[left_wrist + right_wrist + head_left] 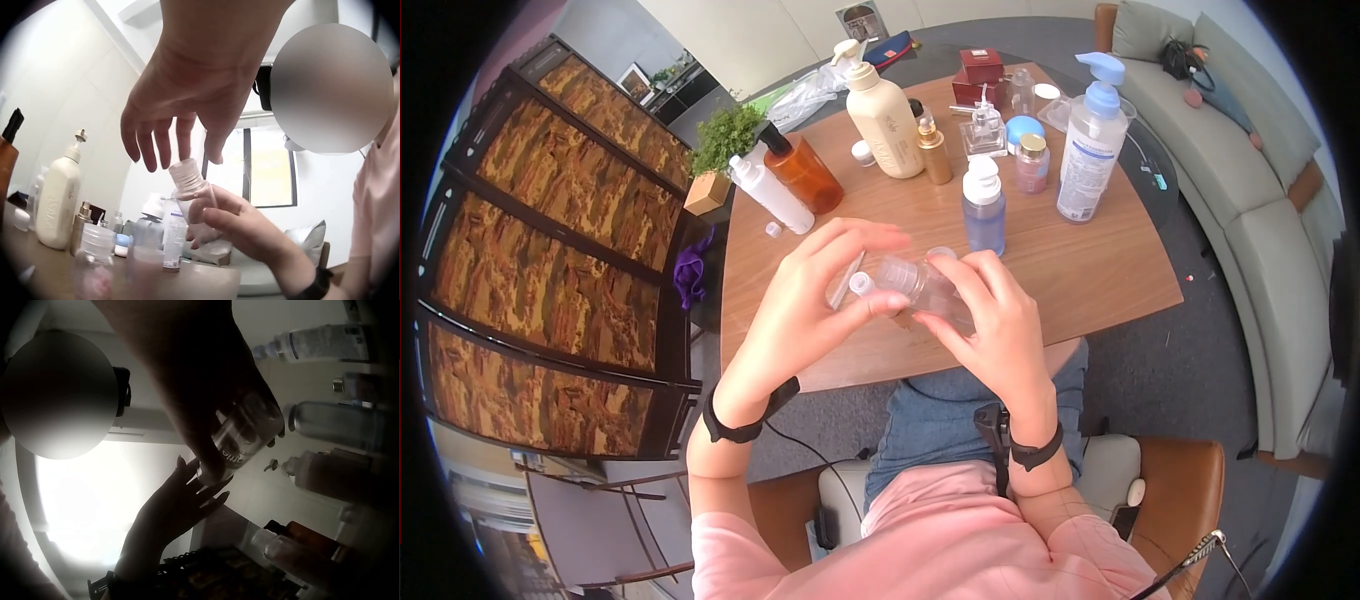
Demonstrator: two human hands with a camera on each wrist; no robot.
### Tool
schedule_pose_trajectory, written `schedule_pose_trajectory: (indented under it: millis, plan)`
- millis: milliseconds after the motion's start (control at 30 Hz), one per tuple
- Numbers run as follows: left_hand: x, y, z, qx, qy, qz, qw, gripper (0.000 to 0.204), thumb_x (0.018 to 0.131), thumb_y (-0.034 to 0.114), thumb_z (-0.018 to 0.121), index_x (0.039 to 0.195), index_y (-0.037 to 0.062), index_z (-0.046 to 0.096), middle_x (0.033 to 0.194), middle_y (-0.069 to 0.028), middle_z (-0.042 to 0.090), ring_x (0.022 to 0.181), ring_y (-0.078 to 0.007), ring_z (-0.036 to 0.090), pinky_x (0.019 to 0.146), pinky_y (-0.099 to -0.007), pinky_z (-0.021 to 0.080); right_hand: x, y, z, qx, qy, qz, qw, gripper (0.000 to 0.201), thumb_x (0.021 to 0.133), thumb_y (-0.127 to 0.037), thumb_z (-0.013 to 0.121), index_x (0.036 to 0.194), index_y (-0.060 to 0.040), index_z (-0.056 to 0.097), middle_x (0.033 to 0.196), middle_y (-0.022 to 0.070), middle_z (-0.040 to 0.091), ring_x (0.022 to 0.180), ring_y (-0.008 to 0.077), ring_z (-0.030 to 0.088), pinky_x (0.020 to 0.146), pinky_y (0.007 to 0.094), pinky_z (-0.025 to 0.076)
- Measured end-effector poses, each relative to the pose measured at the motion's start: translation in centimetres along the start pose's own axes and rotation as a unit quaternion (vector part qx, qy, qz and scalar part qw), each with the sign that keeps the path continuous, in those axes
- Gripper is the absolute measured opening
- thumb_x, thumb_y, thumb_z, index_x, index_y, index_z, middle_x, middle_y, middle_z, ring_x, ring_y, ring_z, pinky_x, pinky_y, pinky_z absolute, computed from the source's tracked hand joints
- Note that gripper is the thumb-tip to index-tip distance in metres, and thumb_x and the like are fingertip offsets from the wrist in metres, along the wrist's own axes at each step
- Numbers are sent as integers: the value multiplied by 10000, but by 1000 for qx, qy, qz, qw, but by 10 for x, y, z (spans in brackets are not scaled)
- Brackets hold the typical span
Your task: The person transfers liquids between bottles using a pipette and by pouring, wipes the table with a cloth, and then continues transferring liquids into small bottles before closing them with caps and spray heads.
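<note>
My right hand (pixel 998 325) grips a clear plastic bottle (pixel 193 199) round its body, tilted with its ribbed neck toward my left hand (pixel 805 285). The left hand's fingers are spread loosely, and in the left wrist view they hang just above the bottle's neck. In the right wrist view, pale lettering shows on the clear bottle's side, and the left fingertips overlap its end. A small white-topped piece (pixel 861 284) shows beside the left thumb. Near the left hand stand a clear-capped bottle (pixel 97 259) with pink inside and a paler capped container (pixel 148 265).
On the wooden table (pixel 1100 275) stand a cream pump bottle (pixel 885 120), an amber bottle (pixel 805 175), a white bottle (pixel 772 195), a blue bottle (pixel 984 215) with a white top and a large blue-pump bottle (pixel 1090 155). Behind are dark red boxes (pixel 980 75). A small white cap (pixel 773 229) lies left.
</note>
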State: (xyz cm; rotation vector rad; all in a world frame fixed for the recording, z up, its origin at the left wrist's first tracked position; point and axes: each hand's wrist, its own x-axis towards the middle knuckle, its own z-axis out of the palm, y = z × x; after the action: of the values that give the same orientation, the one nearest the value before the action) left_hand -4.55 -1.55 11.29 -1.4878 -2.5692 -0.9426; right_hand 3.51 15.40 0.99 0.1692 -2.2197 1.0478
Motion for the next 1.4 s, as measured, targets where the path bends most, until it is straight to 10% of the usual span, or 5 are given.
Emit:
schedule_pose_trajectory:
  millis: [133,333,433,633,1400]
  plan:
    - [-2,-1,2,-96,-53,-213,971,366,754,119,766,1100,58,661,1133,-117,652,1055,-283,618,875,-378,494,0,-1,-1,0,-4,-2,1000,495,733,-192,779,1179,-101,584,1005,90,546,877,282,608,704,389,526]
    - [-1,-1,3,8,9,55,998,332,771,80,731,1092,32,662,1077,-112,675,1030,-249,648,903,-335,495,0,0,-1,-7,-10,5,1000,500,725,-192,784,1176,-101,587,1005,88,547,873,277,611,708,386,526]
    - [0,5,-1,12,-36,-142,989,354,760,87,742,1102,40,662,1107,-112,662,1086,-267,621,914,-339,493,0,-2,-1,-12,-12,-6,1000,506,721,-195,786,1177,-103,586,1007,87,548,872,276,613,708,387,527]
    - [-1,-6,7,16,-23,67,997,354,783,99,727,1121,30,647,1057,-121,663,953,-253,659,837,-328,503,-1,4,-1,-13,-14,3,1000,509,719,-199,784,1178,-104,587,1015,89,554,864,279,618,702,386,528]
    - [-6,-53,-34,150,78,-87,982,374,895,169,636,1232,19,572,1133,-169,652,1073,-268,634,920,-351,492,-1,49,-16,-35,206,135,969,425,780,-140,753,1153,-41,575,1113,164,628,1053,344,616,874,421,487]
